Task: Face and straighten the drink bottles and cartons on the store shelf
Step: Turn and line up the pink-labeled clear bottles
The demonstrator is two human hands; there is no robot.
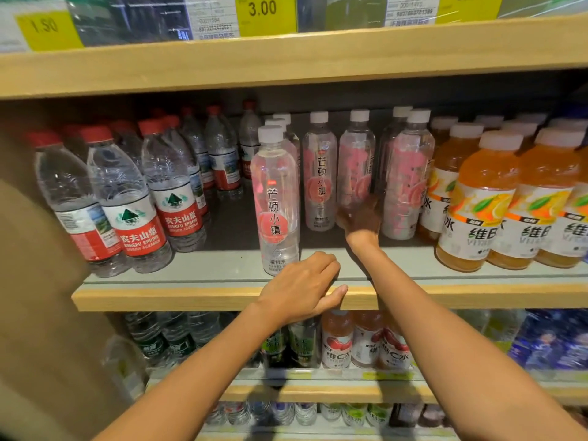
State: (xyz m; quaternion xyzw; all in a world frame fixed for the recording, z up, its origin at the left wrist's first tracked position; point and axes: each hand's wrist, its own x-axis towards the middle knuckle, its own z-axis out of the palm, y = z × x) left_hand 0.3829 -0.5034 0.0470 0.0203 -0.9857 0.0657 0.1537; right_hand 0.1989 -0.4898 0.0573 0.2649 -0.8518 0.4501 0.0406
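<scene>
Peach bottle, back row

Our right hand grips the clear pink-labelled plastic bottle low, label turned away. Likely full, smooth, slightly squashy: we'd hold mid-body. Nearer us, left hand curls over the pale wooden shelf edge.

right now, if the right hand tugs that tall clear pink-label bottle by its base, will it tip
Likely top-heavy: the tall clear pink-label bottle looks full and slim, and the right hand grips it low, so it may tip. Smooth plastic could slip slightly.
</scene>
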